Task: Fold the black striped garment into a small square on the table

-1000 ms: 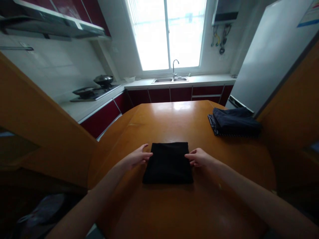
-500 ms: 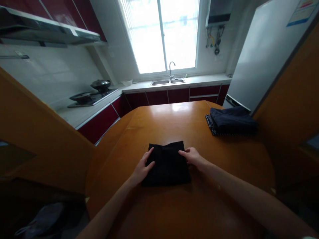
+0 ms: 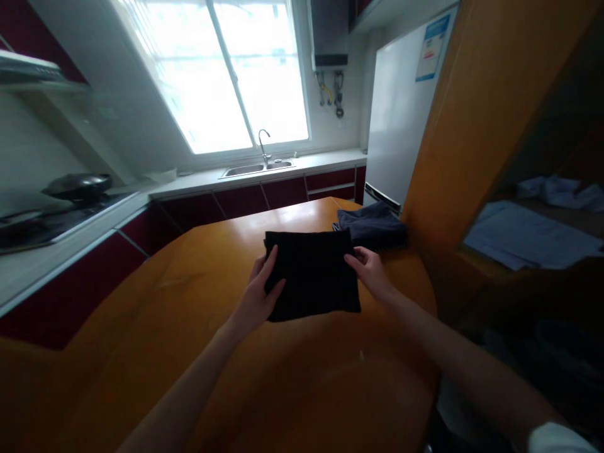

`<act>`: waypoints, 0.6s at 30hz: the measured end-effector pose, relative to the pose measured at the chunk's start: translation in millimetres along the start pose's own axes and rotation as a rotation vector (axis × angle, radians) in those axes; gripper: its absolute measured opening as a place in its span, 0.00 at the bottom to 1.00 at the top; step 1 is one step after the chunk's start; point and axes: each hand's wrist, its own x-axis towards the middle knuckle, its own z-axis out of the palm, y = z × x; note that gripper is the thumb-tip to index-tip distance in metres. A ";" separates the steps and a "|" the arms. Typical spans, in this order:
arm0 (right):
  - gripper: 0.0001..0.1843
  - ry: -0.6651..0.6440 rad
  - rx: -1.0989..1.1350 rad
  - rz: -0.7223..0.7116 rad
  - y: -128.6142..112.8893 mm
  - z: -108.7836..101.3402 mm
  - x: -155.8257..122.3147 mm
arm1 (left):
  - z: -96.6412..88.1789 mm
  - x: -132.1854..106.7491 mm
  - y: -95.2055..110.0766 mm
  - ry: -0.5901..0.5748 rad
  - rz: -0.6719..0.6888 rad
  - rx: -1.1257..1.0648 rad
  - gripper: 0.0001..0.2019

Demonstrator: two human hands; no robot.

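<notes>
A folded black cloth (image 3: 314,274), roughly square, is held between my two hands, seemingly lifted off the wooden table (image 3: 226,371). My left hand (image 3: 258,286) grips its left edge, thumb and index finger on top and the other fingers at the side or underneath. At the right edge, my right hand (image 3: 370,267) pinches the cloth with the thumb on top. Whether the cloth is a garment I cannot tell. Beyond my right hand lies a stack of folded dark blue clothes (image 3: 370,223), with a patterned piece under it.
Behind the table runs a white counter with a sink (image 3: 257,168) below a window. A pan (image 3: 78,187) stands on the stove at the left. A fridge (image 3: 401,107) and a wooden partition (image 3: 448,151) rise at the right, with papers (image 3: 533,233) beyond.
Both hands have raised the black cloth and moved it forward, nearer the stack. My view has turned to the right.
</notes>
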 end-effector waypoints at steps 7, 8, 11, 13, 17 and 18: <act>0.14 0.109 -0.087 0.045 -40.4 -122.3 86.9 | 103.2 128.6 16.9 0.013 0.151 -0.233 0.41; 0.11 0.136 -0.111 0.058 -45.2 -134.2 102.8 | 117.4 145.9 18.3 0.007 0.138 -0.266 0.42; 0.06 0.185 -0.188 0.135 -57.5 -158.6 151.0 | 156.0 191.9 19.4 0.006 0.018 -0.393 0.44; 0.06 0.193 -0.200 0.212 -61.8 -167.6 180.1 | 177.8 215.3 17.6 0.004 -0.111 -0.511 0.44; 0.07 0.184 -0.222 0.371 -54.8 -176.0 220.8 | 208.0 241.8 9.8 -0.032 -0.351 -0.750 0.46; 0.07 0.176 -0.233 0.397 -49.9 -176.9 227.0 | 212.5 244.5 7.3 -0.050 -0.404 -0.793 0.46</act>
